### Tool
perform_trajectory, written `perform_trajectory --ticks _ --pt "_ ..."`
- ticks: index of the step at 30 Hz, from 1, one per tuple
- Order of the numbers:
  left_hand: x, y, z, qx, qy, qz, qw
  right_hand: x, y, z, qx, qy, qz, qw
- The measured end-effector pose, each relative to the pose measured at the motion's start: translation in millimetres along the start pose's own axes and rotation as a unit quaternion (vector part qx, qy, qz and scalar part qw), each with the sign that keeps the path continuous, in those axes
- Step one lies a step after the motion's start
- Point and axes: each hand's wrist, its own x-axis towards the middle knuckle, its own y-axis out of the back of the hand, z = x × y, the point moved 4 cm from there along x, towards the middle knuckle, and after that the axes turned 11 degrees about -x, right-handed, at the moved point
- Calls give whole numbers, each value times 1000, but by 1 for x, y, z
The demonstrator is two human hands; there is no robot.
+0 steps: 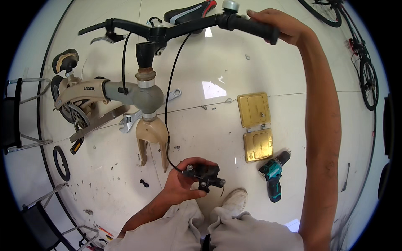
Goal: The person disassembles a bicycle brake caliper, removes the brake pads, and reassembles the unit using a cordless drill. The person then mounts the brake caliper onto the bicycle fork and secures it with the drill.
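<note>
The left hand (pixel 181 184) clasps a black cabled part (pixel 206 172). The right hand (pixel 288 26), loosely curled, seemingly holds the handlebar (pixel 191 28).

There are two hands (pixel 178 183), one tan bike (pixel 146 98) and one black bike (pixel 356 39) by the floor's (pixel 209 142) right edge. Two chairs (pixel 42 221) and one black ring (pixel 66 173) are near the left edge. Also two bike seats (pixel 184 16), two gold plates (pixel 251 111), one drill (pixel 274 171) and one wrench (pixel 171 96).

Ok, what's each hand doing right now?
Left hand: closed, holding a black mechanism.
Right hand: at the handlebar grip; whether it's closed can't be told.
</note>
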Motion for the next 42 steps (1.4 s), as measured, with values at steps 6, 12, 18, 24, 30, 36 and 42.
perform_trajectory --ticks 6,12,18,24,30,36,42 --pt "-11 1 -1 -56 32 -55 996 -14 2 10 26 11 -29 999" --pt "-11 -1 1 -68 46 -84 993 -26 25 -60 -360 -21 -196 912" --pt "-11 4 -3 -110 44 -93 989 -24 36 -47 -404 83 -96 906" --pt "-21 2 2 -69 73 -98 990 -28 33 -49 -271 63 -162 947" --pt "-16 -1 4 -21 78 -44 996 -58 11 -122 -432 -49 -100 895" --pt "6 -12 -11 8 72 42 996 -52 -39 -72 -625 119 232 736" --pt "8 -15 -6 -20 55 51 997 -46 -46 -68 -646 118 208 725"
